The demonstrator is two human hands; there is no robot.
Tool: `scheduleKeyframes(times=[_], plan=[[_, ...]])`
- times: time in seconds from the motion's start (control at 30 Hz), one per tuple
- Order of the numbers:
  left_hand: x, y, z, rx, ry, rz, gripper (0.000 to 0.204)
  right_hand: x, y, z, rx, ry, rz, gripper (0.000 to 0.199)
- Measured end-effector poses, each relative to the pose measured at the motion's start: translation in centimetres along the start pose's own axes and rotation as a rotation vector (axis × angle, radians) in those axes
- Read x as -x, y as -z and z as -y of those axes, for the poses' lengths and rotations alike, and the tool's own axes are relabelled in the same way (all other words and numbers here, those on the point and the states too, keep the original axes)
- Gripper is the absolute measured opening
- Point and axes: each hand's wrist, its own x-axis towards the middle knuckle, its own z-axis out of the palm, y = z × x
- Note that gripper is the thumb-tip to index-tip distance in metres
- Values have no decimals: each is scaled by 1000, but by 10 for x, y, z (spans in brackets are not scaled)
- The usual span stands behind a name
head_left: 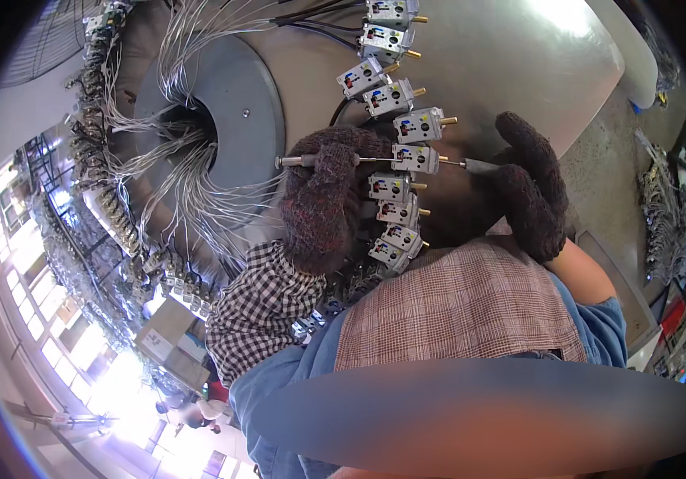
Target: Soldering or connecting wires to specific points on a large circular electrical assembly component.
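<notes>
Silver box-shaped component [415, 158] with a brass stem [442, 159] at its right end, between the hands, in a curved row of similar units [419, 125]. It looks light, stiff and hard-cased, probably best held by its flat sides, clear of the stem. The left hand [319, 203], in dark knit, curls around a metal-handled tool [299, 161] reaching the casing's left end; the right hand [538, 190], likewise gloved, grips a grey-handled tool [481, 167] pointing left at the stem, one digit raised

White light [123, 391] glares through paned windows [34, 303] at lower left, while grey floor [600, 164] shows at right.
</notes>
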Motion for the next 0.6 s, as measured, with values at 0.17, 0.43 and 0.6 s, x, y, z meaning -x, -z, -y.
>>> scheduleKeyframes(times=[0.17,0.43,0.6], plan=[[-1,-5,4,2,-127,20,34,1,-13,6,-6,4,-21,49],[-7,3,7,-1,-159,59,37,-2,-22,6,-172,-25,-47,54],[-4,-4,0,-34,-112,48,39,-9,-14,-8,741,550,-59,45]])
